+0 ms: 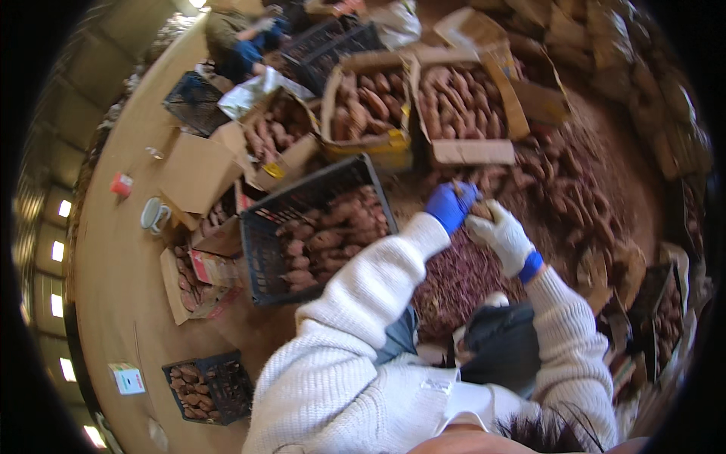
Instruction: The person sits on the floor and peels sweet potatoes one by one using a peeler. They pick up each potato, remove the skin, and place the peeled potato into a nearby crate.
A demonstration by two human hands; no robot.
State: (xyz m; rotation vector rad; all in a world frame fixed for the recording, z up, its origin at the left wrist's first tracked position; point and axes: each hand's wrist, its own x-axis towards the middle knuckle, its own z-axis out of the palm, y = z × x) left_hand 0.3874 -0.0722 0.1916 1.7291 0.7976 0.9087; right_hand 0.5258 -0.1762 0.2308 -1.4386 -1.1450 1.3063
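My left hand, in a blue glove, is closed around something small and brownish at its fingertips, too blurred to name. Close beside it, my right hand, in a white glove with a blue cuff, grips a brown sweet potato. Below both hands lies a heap of purplish trimmings on the floor between my legs. Beyond my hands, a pile of loose sweet potatoes spreads to the right. A black plastic crate to my left holds many sweet potatoes.
Open cardboard boxes of sweet potatoes, one with a pale front flap, stand ahead. A smaller crate, a white mug and a red container are at left. Another person works at the upper left. Stacked sacks line the right.
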